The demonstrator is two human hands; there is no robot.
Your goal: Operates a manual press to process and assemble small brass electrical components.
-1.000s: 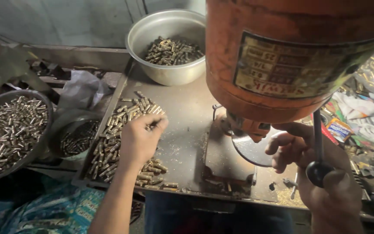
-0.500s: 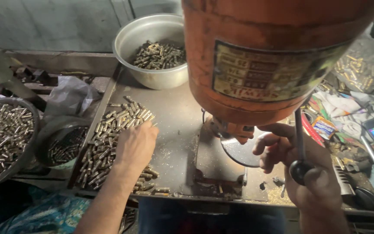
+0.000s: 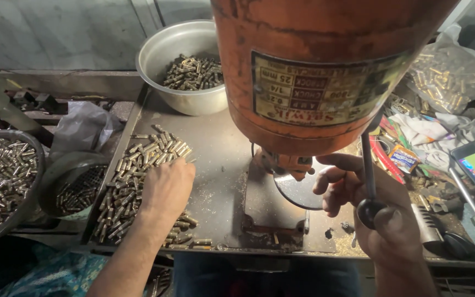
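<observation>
One head-worn camera looks steeply down from close above the metal work tray (image 3: pixel 221 148); the orange drill head (image 3: pixel 325 71) fills the upper right, perhaps hiding the work point.

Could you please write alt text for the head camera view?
A person's left hand rests on a heap of small brass tubes on a metal tray, while the right hand grips the lever of an orange drill press. A steel bowl holds more tubes.
</observation>
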